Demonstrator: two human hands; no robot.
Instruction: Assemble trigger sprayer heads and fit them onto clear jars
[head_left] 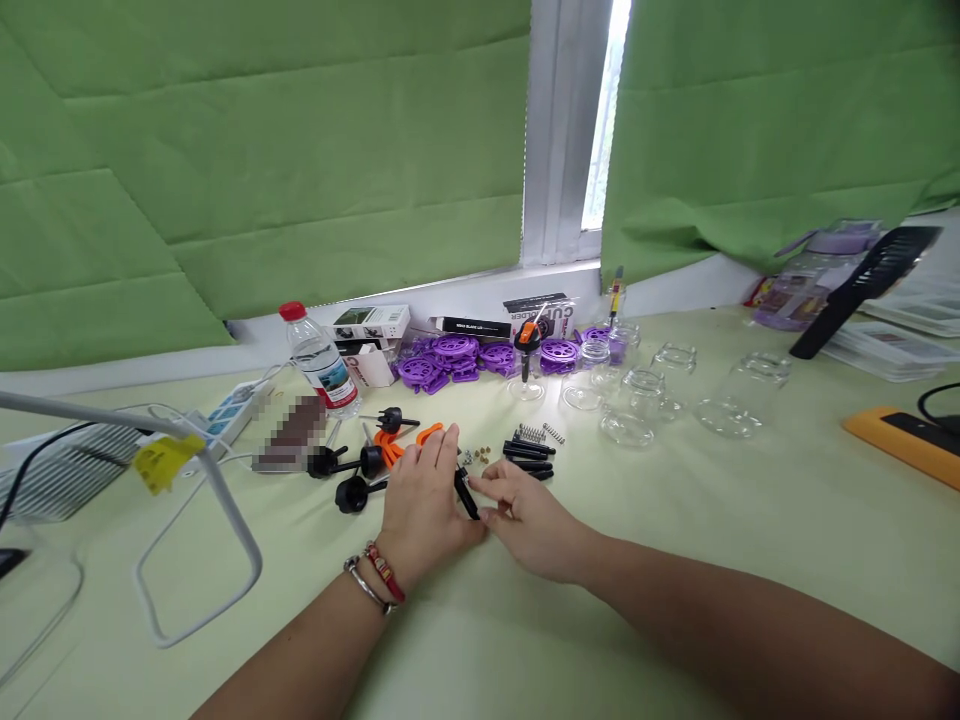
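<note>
My left hand point(424, 500) is closed around a short black tube point(466, 494), which sits tilted between my two hands just above the table. Against the right side of the tube, the thumb and forefinger of my right hand point(534, 518) are pinching it. Part of the tube is hidden by my left fingers. Beyond my right hand lie several black tubes point(529, 458) and metal springs point(532, 433). Tiny brass and silvery pieces point(482, 455) are scattered past my fingertips. Black caps with thin stems point(352, 492) and orange looped pieces point(388, 450) lie left of my left hand.
Several clear glass jars point(631, 412) stand at the back right, near purple plastic wheels point(454, 352). An assembled black-and-orange piece point(529, 340) stands among them. A water bottle point(321, 360), a bent white lamp arm point(232, 510) and a power strip point(231, 412) occupy the left.
</note>
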